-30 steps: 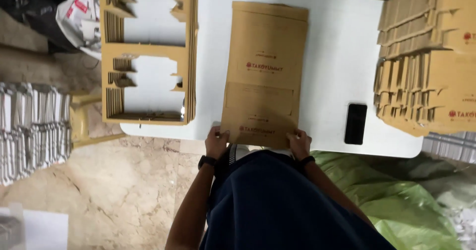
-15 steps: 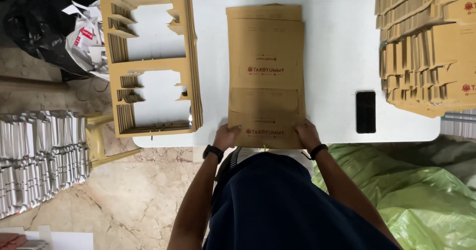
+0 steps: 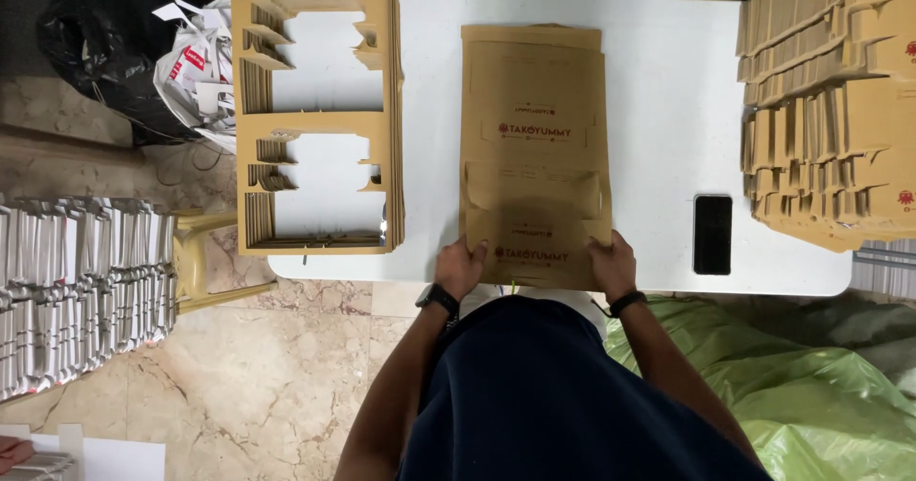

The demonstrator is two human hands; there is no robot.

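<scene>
A flat brown cardboard sheet with red print [image 3: 534,156] lies lengthwise down the middle of the white table [image 3: 658,99]. My left hand [image 3: 461,267] grips its near left corner at the table's front edge. My right hand [image 3: 612,263] grips the near right corner. Both thumbs lie on top of the sheet. A dark band sits on each wrist.
A stack of brown cardboard frames with cut-out windows [image 3: 320,118] overhangs the table's left side. Piled folded cardboard pieces [image 3: 835,109] fill the right end. A black phone [image 3: 712,234] lies near the front edge. Silver bundles [image 3: 81,290], a black bag [image 3: 105,61] and green plastic sheeting [image 3: 811,386] are on the floor.
The view has shifted slightly, so the table sits a little lower in the picture. Both hands keep their hold on the sheet's near corners.
</scene>
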